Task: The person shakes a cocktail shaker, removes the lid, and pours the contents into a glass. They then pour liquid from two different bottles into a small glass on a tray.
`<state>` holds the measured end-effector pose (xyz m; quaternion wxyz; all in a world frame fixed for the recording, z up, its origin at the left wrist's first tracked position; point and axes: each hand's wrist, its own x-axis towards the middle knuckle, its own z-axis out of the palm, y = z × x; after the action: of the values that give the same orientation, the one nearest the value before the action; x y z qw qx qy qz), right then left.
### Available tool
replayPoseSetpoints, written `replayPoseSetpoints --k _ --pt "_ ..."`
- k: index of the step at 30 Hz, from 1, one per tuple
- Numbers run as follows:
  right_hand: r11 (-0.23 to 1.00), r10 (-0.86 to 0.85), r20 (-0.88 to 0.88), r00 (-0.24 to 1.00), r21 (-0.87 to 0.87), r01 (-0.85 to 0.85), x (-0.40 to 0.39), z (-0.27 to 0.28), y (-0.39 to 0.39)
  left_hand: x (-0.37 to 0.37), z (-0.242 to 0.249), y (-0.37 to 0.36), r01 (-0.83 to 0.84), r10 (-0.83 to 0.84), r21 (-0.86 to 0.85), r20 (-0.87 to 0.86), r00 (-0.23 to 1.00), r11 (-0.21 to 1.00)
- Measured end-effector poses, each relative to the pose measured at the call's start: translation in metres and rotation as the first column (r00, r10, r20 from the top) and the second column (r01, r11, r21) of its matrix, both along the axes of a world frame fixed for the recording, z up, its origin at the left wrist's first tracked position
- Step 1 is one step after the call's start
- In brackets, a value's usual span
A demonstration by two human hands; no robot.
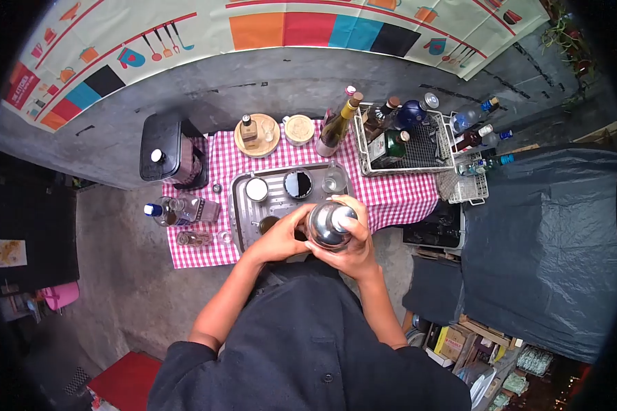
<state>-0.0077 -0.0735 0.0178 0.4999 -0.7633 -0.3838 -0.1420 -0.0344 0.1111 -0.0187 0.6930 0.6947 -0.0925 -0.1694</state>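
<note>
A shiny metal cocktail shaker (325,231) is held in front of my chest, over the near edge of the tray. My left hand (284,236) grips its left side. My right hand (358,250) wraps round the right side, with the thumb on the cap. On the metal tray (243,229) below stand a cup with white contents (256,189), a round vessel of dark liquid (297,183) and a clear glass mug (334,178). A dark cup (267,224) sits close to my left hand, partly hidden by it.
A wire basket of bottles (418,168) stands at the right, beside a tall wine bottle (337,127). Left are a black container (168,151), a clear bottle with blue cap (175,211) and a small glass (224,237). Behind the tray is a round wooden board (262,145).
</note>
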Motion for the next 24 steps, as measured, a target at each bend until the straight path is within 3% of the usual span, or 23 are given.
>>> replayPoseSetpoints --k 4,6,7,9,10,12,14,16,19,21,22,24 --pt "0.981 -0.015 -0.212 0.977 0.185 0.055 0.008 -0.037 -0.018 -0.001 -0.007 -0.013 -0.051 0.052 -0.045 0.017 0.999 0.998" --pt "0.918 0.016 -0.552 0.834 0.339 0.206 0.013 -0.048 -0.028 -0.001 0.004 -0.018 -0.078 0.081 0.158 -0.015 0.997 0.984" --pt "0.844 0.138 -0.687 0.713 0.458 0.279 0.016 -0.044 -0.031 0.000 0.008 -0.021 -0.035 0.055 0.141 -0.137 0.989 0.989" --pt "0.710 0.285 -0.788 0.546 0.556 0.432 0.023 -0.056 -0.037 0.001 0.010 -0.035 -0.068 0.094 0.195 -0.130 0.987 0.978" --pt "0.646 0.373 -0.819 0.436 0.567 0.511 0.026 -0.066 -0.042 0.000 0.011 -0.042 -0.104 0.137 0.240 -0.123 0.983 0.965" --pt "0.647 0.440 -0.852 0.285 0.520 0.557 0.033 -0.094 -0.055 0.002 0.000 -0.054 -0.106 0.143 0.241 -0.145 0.979 0.965" --pt "0.581 0.647 -0.757 0.092 0.567 0.584 0.040 -0.133 -0.073 0.002 -0.014 -0.065 -0.124 0.139 0.078 -0.215 0.967 0.989" --pt "0.608 0.661 -0.749 0.034 0.562 0.561 0.043 -0.145 -0.086 0.001 -0.024 -0.077 -0.161 0.178 0.102 -0.189 0.966 0.982" --pt "0.607 0.656 -0.754 0.024 0.547 0.577 0.045 -0.143 -0.092 -0.002 -0.031 -0.094 -0.249 0.253 0.048 -0.266 0.930 0.967" --pt "0.707 0.420 -0.881 0.218 0.468 0.530 0.043 -0.131 -0.093 -0.005 -0.034 -0.097 -0.253 0.265 0.079 -0.285 0.921 0.964" --pt "0.715 0.425 -0.880 0.213 0.470 0.517 0.043 -0.121 -0.094 -0.006 -0.034 -0.097 -0.246 0.268 0.108 -0.304 0.914 0.963" --pt "0.871 0.250 -0.788 0.562 0.437 0.225 0.042 -0.099 -0.094 -0.010 -0.046 -0.094 -0.206 0.221 0.080 -0.393 0.892 0.975"
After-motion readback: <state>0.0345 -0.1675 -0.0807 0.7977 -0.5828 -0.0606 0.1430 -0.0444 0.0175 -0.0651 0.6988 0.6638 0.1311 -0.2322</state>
